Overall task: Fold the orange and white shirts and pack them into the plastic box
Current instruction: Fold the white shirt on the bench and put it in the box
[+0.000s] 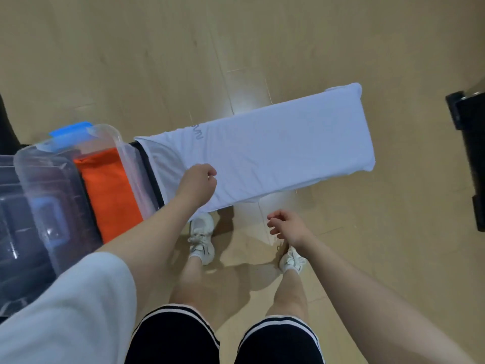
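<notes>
White cotton shirt [275, 153], folded into a long strip, lay over a narrow bench. The left hand [198, 182] pinched its near edge with curled fingers. The right hand [286, 224] hung loosely curled, holding nothing. The folded orange shirt [110, 190] lay inside the clear plastic box [52, 179] just left.

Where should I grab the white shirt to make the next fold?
Probably its far short end: the white shirt lies as a long narrow strip. Reach in from the right with the free right hand and bring it towards the collar end under the left hand.
</notes>
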Available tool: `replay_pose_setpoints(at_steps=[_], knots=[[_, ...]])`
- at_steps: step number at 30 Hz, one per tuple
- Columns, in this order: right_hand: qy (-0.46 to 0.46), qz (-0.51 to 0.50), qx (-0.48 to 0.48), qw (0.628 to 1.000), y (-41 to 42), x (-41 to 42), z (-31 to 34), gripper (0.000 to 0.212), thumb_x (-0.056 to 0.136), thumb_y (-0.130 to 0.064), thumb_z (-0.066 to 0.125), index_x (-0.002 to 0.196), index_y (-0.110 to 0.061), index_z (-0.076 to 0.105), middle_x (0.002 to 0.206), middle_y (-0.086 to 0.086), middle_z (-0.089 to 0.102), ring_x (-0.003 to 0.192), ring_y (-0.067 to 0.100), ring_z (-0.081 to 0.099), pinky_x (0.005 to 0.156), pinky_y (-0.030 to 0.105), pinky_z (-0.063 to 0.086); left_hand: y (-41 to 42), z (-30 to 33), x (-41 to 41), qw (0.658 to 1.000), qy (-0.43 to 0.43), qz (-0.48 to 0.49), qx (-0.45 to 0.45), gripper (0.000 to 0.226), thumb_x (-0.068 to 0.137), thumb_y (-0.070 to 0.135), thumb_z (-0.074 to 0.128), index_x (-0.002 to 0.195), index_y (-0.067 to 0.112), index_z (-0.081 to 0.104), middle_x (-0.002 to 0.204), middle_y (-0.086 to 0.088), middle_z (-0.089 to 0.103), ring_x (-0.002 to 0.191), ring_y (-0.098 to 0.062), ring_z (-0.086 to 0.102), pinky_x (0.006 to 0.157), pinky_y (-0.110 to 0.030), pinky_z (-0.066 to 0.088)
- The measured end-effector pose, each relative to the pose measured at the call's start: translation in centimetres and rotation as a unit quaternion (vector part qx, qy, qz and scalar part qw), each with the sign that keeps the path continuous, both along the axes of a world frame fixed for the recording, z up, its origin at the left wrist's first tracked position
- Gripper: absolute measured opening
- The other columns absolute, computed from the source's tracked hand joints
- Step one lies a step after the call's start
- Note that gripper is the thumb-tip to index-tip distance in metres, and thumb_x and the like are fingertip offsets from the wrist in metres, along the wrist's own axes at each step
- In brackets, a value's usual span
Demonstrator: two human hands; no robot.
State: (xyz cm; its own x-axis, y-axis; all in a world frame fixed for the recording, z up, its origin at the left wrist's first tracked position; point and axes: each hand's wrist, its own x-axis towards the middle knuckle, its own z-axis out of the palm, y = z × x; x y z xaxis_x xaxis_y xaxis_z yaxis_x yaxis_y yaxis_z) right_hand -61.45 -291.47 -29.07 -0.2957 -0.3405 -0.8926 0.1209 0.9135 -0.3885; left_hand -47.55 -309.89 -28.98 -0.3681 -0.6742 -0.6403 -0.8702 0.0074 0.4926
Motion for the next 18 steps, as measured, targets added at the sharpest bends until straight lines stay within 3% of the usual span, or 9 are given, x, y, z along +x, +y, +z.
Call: replay_pose_setpoints(at_steps=[4, 6, 7, 8, 9, 12, 15, 17, 18], knots=[[-0.027, -0.037, -0.014, 0.999, 2.8, -5.0, -1.5, 0.014, 0.092, -0.007, 0.043, 0.091, -0.012, 0.056, 0.080, 0.001, 0.057, 0.065, 0.015, 0.052, 0.059, 0.023, 0.038, 7.8, -3.7, -2.6, 0.976, 0.023, 0.164, 0.145, 0.016, 0.089, 0.010, 0.049, 0.081, 0.007, 0.063, 0.096, -0.018, 0.065, 0.088, -0.027, 0.062, 0.087, -0.038, 0.048], [-0.035, -0.071, -0.022, 0.997, 3.2, -6.8, -2.5, 0.015, 0.094, -0.011, 0.044, 0.087, -0.016, 0.056, 0.086, 0.003, 0.058, 0.067, 0.015, 0.053, 0.061, 0.023, 0.040, 10.7, -5.5, -3.7, 0.930, 0.047, 0.289, 0.221, 0.022, 0.092, 0.010, 0.049, 0.073, 0.012, 0.058, 0.084, -0.014, 0.062, 0.066, -0.016, 0.062, 0.070, -0.026, 0.052], [-0.043, -0.089, -0.022, 0.995, 3.5, -7.7, -3.2, 0.013, 0.095, -0.013, 0.044, 0.090, -0.014, 0.057, 0.091, 0.004, 0.058, 0.069, 0.015, 0.053, 0.063, 0.024, 0.042, 12.2, -6.2, -4.4, 0.909, 0.045, 0.336, 0.243, 0.019, 0.094, 0.012, 0.047, 0.079, 0.012, 0.058, 0.080, -0.009, 0.061, 0.060, -0.010, 0.060, 0.059, -0.018, 0.049], [-0.052, -0.103, -0.025, 0.993, 3.7, -8.6, -4.1, 0.013, 0.096, -0.015, 0.043, 0.097, -0.012, 0.056, 0.094, 0.005, 0.057, 0.071, 0.015, 0.054, 0.065, 0.025, 0.043, 13.7, -6.9, -5.3, 0.886, 0.048, 0.382, 0.260, 0.014, 0.095, 0.014, 0.044, 0.090, 0.012, 0.058, 0.080, -0.004, 0.060, 0.061, -0.008, 0.058, 0.054, -0.016, 0.046], [-0.063, -0.114, -0.024, 0.991, 3.8, -9.4, -5.1, 0.015, 0.097, -0.017, 0.042, 0.102, -0.011, 0.054, 0.097, 0.005, 0.057, 0.074, 0.015, 0.054, 0.067, 0.025, 0.044, 14.9, -7.7, -6.0, 0.858, 0.065, 0.430, 0.274, 0.016, 0.096, 0.015, 0.042, 0.105, 0.012, 0.055, 0.086, -0.004, 0.060, 0.070, -0.010, 0.060, 0.060, -0.018, 0.046], [-0.091, -0.156, -0.019, 0.983, 3.8, -11.2, -8.4, 0.016, 0.098, -0.022, 0.042, 0.107, -0.014, 0.052, 0.106, 0.004, 0.057, 0.090, 0.019, 0.058, 0.078, 0.028, 0.049, 17.3, -10.4, -8.2, 0.748, 0.167, 0.568, 0.301, 0.039, 0.098, 0.016, 0.039, 0.135, 0.005, 0.036, 0.116, -0.008, 0.053, 0.111, -0.022, 0.056, 0.095, -0.031, 0.041], [-0.141, -0.232, -0.023, 0.962, 3.3, -11.9, -11.8, 0.021, 0.098, -0.023, 0.042, 0.114, -0.012, 0.050, 0.111, 0.004, 0.055, 0.100, 0.020, 0.057, 0.088, 0.032, 0.047, 17.6, -13.0, -9.6, 0.629, 0.271, 0.664, 0.298, 0.047, 0.099, 0.014, 0.038, 0.143, 0.007, 0.026, 0.141, -0.007, 0.045, 0.131, -0.018, 0.042, 0.109, -0.035, 0.029], [-0.196, -0.288, -0.037, 0.937, 2.4, -11.9, -13.7, 0.015, 0.098, -0.022, 0.044, 0.097, -0.011, 0.054, 0.100, 0.002, 0.055, 0.095, 0.017, 0.056, 0.091, 0.033, 0.044, 17.1, -14.7, -9.7, 0.567, 0.330, 0.699, 0.285, 0.047, 0.098, 0.013, 0.039, 0.143, 0.009, 0.027, 0.144, -0.004, 0.043, 0.133, -0.015, 0.039, 0.107, -0.034, 0.029], [-0.219, -0.310, -0.044, 0.924, 2.0, -11.8, -14.4, 0.016, 0.097, -0.021, 0.045, 0.087, -0.012, 0.054, 0.095, 0.002, 0.054, 0.093, 0.016, 0.055, 0.092, 0.033, 0.043, 16.9, -15.4, -9.7, 0.556, 0.344, 0.704, 0.278, 0.047, 0.098, 0.013, 0.041, 0.143, 0.010, 0.028, 0.142, -0.004, 0.045, 0.134, -0.014, 0.039, 0.105, -0.033, 0.029]])
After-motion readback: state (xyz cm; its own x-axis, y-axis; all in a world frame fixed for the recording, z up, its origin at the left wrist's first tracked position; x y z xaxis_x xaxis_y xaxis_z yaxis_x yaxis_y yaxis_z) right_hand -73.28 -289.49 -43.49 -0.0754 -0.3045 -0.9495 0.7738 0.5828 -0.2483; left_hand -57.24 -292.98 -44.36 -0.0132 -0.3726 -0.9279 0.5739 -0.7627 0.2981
